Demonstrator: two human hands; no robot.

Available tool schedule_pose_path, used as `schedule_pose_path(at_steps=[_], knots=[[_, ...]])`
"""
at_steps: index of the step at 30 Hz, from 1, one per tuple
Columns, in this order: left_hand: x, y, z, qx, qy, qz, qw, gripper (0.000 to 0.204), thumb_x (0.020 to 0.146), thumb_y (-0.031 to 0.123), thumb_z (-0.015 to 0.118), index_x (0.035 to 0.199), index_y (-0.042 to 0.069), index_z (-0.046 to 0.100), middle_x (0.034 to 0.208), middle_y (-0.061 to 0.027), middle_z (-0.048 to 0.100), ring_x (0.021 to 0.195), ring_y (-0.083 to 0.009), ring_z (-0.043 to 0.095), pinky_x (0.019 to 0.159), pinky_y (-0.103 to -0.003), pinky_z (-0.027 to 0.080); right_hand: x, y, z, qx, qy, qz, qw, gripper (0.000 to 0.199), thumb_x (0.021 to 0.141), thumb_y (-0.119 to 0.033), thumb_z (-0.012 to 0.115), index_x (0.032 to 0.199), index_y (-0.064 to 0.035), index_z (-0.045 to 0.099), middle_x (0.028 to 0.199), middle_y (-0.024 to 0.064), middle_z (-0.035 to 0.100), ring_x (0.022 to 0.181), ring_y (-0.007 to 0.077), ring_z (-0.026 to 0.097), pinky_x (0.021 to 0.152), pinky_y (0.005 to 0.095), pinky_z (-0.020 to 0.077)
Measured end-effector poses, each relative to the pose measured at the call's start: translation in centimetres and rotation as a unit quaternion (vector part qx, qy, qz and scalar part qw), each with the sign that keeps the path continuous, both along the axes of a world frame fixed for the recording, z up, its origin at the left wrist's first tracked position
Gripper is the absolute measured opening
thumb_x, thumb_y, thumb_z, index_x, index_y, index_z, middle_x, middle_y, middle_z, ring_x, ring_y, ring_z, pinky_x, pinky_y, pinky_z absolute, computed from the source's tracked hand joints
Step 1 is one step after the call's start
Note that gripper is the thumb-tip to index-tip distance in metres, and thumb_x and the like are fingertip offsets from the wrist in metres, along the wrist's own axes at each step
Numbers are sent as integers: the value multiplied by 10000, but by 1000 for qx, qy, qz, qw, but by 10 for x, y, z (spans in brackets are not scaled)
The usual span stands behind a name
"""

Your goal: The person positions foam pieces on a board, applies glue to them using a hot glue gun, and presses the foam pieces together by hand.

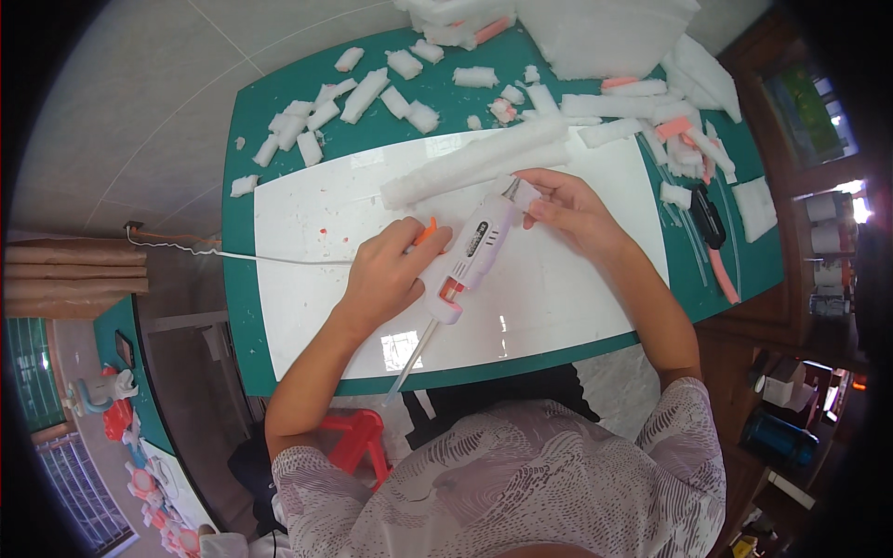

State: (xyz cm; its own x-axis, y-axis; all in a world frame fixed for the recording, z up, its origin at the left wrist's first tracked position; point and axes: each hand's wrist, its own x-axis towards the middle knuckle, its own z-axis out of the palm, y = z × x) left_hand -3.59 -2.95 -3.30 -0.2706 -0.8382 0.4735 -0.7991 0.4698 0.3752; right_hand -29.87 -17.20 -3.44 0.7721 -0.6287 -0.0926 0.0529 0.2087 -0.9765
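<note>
We see gluing in progress: the left hand [393, 268] is clamped around the grip of a pale lilac-white plastic glue gun [476, 246], held over a glossy white rectangular board [307, 312] on the green-topped counter [244, 316], while the right hand [569, 212] pinches a small white fluffy piece [526, 197] right at the nozzle. A translucent glue stick [412, 360] juts from the gun's rear, so we judge it loaded. Cutting looks well advanced: many short white fibrous blocks [366, 96] lie loose behind the board. A long white padded strip [474, 166] rests on the board beyond the gun; whether anything has been glued to it, we cannot tell. The loose blocks and uncut white wadding [605, 37] suggest plenty remains. As for writing, we find a dark oval label [477, 239] on the gun's body, its marks too small to read, and we make out no brand.
</note>
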Motion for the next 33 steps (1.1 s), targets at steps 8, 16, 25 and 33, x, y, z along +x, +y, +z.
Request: schedule_pose_path(at_steps=[8, 16, 25, 33], knots=[[-2, 0, 2, -1, -5, 2, 1000, 586, 564, -83, 696, 1125, 80, 666, 858, -89, 523, 762, -249, 598, 601, -347, 497, -1, -1, -3, 9, -5, 0, 1000, 531, 958, -198, 683, 1390, 62, 518, 1116, 92, 668, 920, 148, 621, 867, 294, 527], [0, 2, 3, -26, -10, 8, 1000, 609, 554, -85, 695, 1144, 67, 684, 868, -98, 556, 756, -253, 600, 593, -347, 486, 0, 1, 4, 14, -14, -3, 1000, 522, 955, -200, 687, 1380, 59, 530, 1104, 89, 668, 903, 140, 616, 858, 279, 520], [0, 3, 0, -28, 3, 12, 1000, 611, 559, -74, 704, 1153, 66, 693, 877, -104, 563, 736, -253, 595, 588, -344, 478, 2, 5, 11, -20, 38, -18, 999, 482, 943, -171, 688, 1355, 46, 563, 1108, 88, 682, 926, 131, 624, 846, 282, 525], [-1, 2, 0, -23, -3, 7, 1000, 607, 562, -72, 705, 1153, 64, 691, 878, -97, 561, 745, -246, 597, 586, -342, 478, 1, 4, 11, -22, 40, -24, 999, 481, 931, -158, 694, 1350, 43, 570, 1100, 89, 679, 942, 133, 626, 844, 288, 527]])
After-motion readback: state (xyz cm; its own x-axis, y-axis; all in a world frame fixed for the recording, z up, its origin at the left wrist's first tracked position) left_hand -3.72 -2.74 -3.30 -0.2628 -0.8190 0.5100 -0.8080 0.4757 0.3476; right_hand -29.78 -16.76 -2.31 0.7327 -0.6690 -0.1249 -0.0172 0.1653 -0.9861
